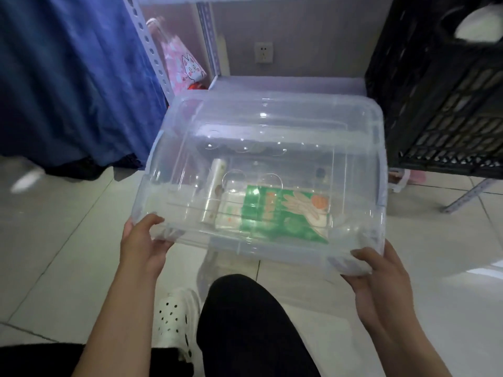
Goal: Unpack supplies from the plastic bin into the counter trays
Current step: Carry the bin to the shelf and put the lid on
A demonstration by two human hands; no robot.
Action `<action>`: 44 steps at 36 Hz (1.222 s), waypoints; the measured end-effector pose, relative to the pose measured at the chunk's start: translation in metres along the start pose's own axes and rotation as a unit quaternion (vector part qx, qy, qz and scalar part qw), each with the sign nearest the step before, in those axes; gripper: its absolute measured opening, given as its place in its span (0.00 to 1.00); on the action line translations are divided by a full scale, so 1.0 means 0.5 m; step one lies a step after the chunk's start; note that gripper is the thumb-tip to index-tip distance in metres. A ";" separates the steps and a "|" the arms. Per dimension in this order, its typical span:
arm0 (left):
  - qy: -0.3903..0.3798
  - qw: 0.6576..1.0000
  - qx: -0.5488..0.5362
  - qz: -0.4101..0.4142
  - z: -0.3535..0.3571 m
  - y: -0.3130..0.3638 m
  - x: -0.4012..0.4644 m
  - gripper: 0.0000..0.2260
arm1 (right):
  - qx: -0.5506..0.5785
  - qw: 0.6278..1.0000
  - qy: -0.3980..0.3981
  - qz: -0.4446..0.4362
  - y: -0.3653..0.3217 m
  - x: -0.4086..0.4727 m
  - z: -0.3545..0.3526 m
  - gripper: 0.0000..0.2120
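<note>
A clear plastic bin (272, 126) with its clear lid on fills the middle of the head view, held above a tiled floor. My left hand (143, 242) grips its near left corner. My right hand (381, 278) grips its near right corner. Through the lid I see a green packet of disposable gloves (280, 216) lying flat on the bin's bottom. Beside it on the left lies a roll of clear plastic bags (213, 194). No counter trays are in view.
A black lattice crate (441, 91) stands at the right. A low white shelf (285, 83) with grey slotted posts lies behind the bin. Blue cloth (68, 77) hangs at the left, next to a pink cat-print bag (182, 61). My knee (245, 308) and a white clog (177, 319) are below.
</note>
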State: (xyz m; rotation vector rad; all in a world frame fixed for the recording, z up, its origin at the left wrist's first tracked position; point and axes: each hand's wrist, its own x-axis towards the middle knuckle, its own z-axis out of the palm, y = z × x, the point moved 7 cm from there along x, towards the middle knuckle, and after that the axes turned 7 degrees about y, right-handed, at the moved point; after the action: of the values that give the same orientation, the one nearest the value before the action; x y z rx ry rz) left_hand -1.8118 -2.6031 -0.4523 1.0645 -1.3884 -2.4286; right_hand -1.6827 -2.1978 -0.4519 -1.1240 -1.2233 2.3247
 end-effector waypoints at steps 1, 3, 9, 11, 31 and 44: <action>-0.009 1.000 -0.003 0.008 0.007 0.013 -0.004 0.22 | 0.001 1.000 -0.006 -0.014 -0.016 -0.005 0.006 0.17; -0.023 0.999 -0.013 0.023 0.021 0.038 -0.010 0.20 | 0.005 0.999 -0.018 -0.038 -0.048 -0.010 0.023 0.16; -0.081 0.996 -0.025 0.030 0.119 0.089 0.007 0.34 | 0.027 0.996 -0.038 -0.070 -0.132 0.045 0.097 0.18; -0.092 0.995 -0.017 0.025 0.158 0.098 0.020 0.37 | 0.020 0.996 -0.039 -0.073 -0.150 0.073 0.123 0.18; -0.238 0.915 0.199 0.257 0.264 0.171 0.053 0.35 | -0.278 0.818 -0.079 -0.497 -0.261 0.106 0.214 0.27; -0.060 0.766 0.345 0.539 0.505 0.244 0.094 0.19 | -0.495 0.568 0.135 -0.643 -0.382 0.198 0.389 0.17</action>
State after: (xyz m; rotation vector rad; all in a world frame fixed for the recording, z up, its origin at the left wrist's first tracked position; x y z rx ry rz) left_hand -2.0339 -2.5169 -0.2977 -0.0019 -2.1554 -1.1492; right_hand -1.9126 -2.1390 -0.2848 -0.3140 -2.1397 0.2560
